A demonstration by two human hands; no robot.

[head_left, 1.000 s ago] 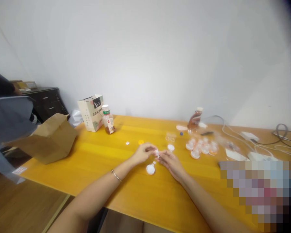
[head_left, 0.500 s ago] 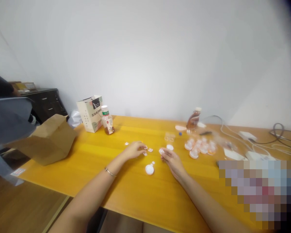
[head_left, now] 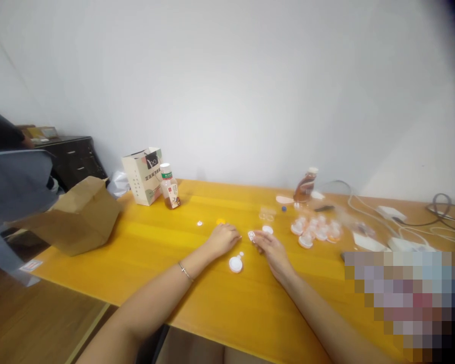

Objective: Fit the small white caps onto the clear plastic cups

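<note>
right hand grasps a small white piece between thumb and fingertips, held just above the counter near the middle, left of the wrist. piece shows dark specks, holes or printed dots, too small to say. left hand sits just across from it, palm down, fingers curled inward, fingertips near the piece but apart from it; can't make out whether anything is tucked under them.

handling, best guess: the piece looks like thin moulded plastic, so very light, stiff rather than soft, maybe a bit slick. probably won't break from a normal pinch, but thin parts could snap or bend if squeezed hard. easy to drop or flick away given how little there is to hold. best grip: rim or opposite edges, thumb against index, flat face left uncovered; the current fingertip hold on one side looks about right.

around the hands: round white disc on the counter, nearer the person, between the hands; second white disc just behind the right hand; yellow piece just beyond the left hand; cluster of clear-topped cups off to the right.
</note>
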